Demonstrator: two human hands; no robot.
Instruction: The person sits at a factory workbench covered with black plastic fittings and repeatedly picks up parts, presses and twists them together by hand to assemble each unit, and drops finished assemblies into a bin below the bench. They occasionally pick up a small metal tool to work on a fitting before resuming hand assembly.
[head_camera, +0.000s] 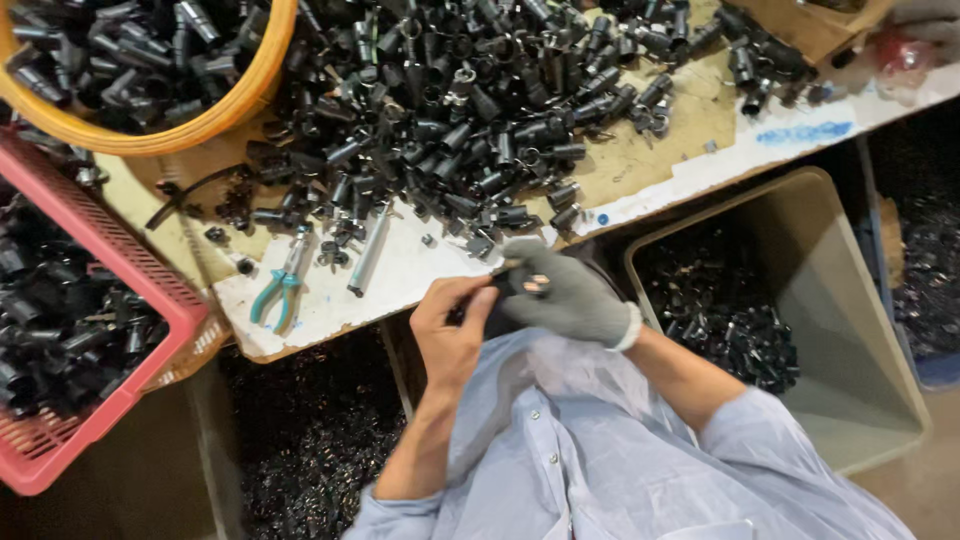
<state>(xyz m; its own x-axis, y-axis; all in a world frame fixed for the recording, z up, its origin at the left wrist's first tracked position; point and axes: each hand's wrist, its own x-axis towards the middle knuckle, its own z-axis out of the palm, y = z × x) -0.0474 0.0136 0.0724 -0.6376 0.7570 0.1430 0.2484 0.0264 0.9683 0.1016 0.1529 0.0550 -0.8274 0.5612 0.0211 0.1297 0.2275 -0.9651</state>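
Bare left hand (450, 325) and grey-gloved right hand (565, 295) pinch closed fingers on one small black plastic tube (508, 278), seemingly light, rigid, best gripped at its ends.

Bare left hand (452, 325) and grey-gloved right hand (565, 295) pinch a small black part (507, 278) beside the worktable (400, 275).

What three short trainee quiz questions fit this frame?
1. True or false: the right hand wears a grey glove.
2. Which tool lies on the table left of the hands: A pliers, B hammer, C saw?
3. What colour is the basket at the left?

Key: 1 true. 2 A. 3 red. The left hand is bare; both hands pinch a small black part.
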